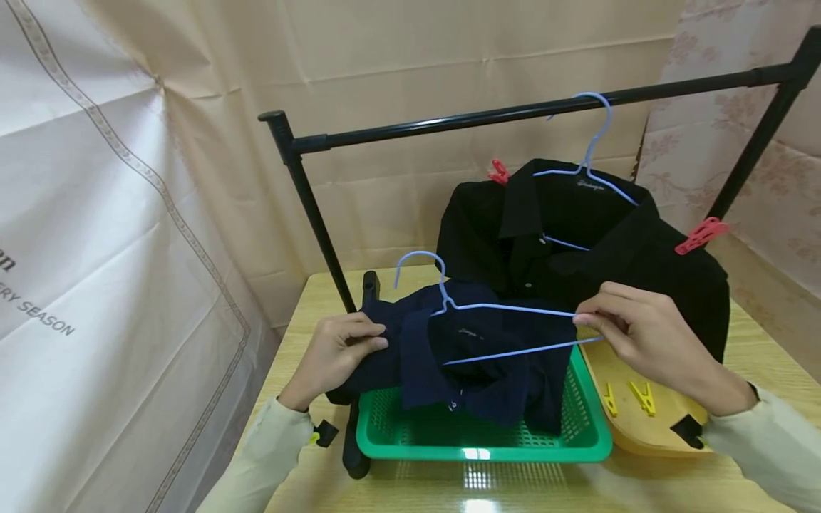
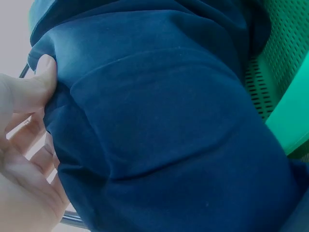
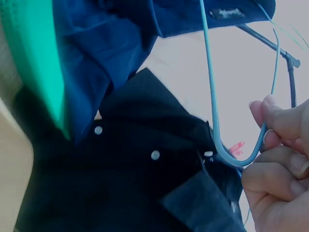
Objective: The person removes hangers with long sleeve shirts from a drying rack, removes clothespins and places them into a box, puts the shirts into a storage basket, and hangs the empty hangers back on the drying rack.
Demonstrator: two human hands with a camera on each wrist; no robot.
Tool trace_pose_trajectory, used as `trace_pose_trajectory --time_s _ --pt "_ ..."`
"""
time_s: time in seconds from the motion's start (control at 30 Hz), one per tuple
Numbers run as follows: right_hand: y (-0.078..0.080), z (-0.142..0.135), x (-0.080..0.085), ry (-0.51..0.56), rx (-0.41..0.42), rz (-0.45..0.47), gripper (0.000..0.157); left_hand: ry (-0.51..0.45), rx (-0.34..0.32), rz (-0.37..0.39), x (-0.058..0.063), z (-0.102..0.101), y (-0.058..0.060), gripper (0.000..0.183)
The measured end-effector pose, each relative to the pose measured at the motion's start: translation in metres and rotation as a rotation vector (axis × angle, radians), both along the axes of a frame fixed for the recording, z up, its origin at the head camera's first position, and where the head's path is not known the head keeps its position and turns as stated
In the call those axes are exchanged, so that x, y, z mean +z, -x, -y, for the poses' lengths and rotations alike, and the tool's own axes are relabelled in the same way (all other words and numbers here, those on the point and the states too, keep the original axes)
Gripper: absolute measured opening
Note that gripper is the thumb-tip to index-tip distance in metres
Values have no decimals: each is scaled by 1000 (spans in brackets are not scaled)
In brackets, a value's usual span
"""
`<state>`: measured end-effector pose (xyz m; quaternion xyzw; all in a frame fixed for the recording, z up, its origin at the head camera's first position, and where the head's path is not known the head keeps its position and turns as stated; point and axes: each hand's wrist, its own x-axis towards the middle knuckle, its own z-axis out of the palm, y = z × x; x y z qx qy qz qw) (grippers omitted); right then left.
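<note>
A navy collared shirt (image 1: pixel 474 385) is held up above the green basket (image 1: pixel 481 452), its collar facing the front. My left hand (image 1: pixel 336 353) pinches the shirt at its left shoulder, thumb on top of the cloth (image 2: pixel 145 111). A blue wire hanger (image 1: pixel 513 308) sits partly inside the shirt; its left arm is hidden under the fabric and its hook stands upright above the collar. With thumb and fingertips my right hand (image 1: pixel 648 342) pinches the hanger's bent right end, outside the cloth. In the right wrist view that hanger loop (image 3: pixel 235 163) is bare.
A black shirt (image 1: pixel 577 249) hangs from a hanger on the black rack bar (image 1: pixel 449 126), with a red clothespin (image 1: pixel 702 235) at one shoulder and another red clothespin (image 1: pixel 498 172) opposite. Yellow clothespins (image 1: pixel 643 398) lie on a yellow tray (image 1: pixel 661 442) right of the basket.
</note>
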<state>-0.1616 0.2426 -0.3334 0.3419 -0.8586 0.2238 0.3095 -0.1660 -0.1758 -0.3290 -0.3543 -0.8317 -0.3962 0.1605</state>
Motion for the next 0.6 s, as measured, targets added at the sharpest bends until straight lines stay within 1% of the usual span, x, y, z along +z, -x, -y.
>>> trace_pose_trajectory --time_s 0.03,0.23,0.4,0.6 --pt "-1 -2 0 -1 -13 -1 30 0 -3 5 0 0 0 13" --pt "-3 -12 -2 -13 -55 7 30 -8 -22 10 -2 4 0 13" --pt "-4 -18 -6 -20 -57 -1 32 -2 -24 17 -3 5 0 13" --pt "-3 -22 -10 -65 -71 34 32 5 -23 8 -2 4 0 13"
